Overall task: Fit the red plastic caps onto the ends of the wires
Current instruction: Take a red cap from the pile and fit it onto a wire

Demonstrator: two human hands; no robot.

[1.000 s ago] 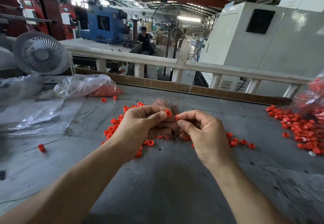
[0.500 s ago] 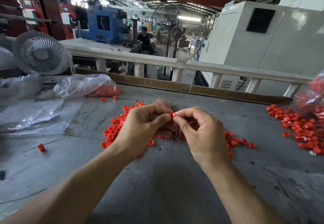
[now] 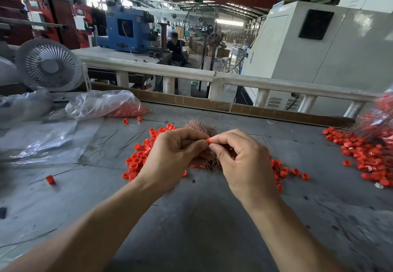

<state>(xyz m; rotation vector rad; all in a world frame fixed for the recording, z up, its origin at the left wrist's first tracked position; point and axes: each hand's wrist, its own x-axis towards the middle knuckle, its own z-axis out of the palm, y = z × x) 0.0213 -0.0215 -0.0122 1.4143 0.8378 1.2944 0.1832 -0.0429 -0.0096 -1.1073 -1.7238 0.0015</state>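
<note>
A second ago the two hands were a little apart, each pinching its own red piece over the bundle of wires (image 3: 202,129). Since then the right hand (image 3: 242,161) has closed the gap, and its thumb and forefinger now meet the left hand (image 3: 174,154) fingertip to fingertip. Only one red cap (image 3: 208,141) shows now, pinched right at that meeting point, between the two thumbs.

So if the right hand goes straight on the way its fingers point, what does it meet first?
Most likely the red cap at its fingertips, then the left hand just beyond. The right hand points left, and depth is hard to judge.
</note>
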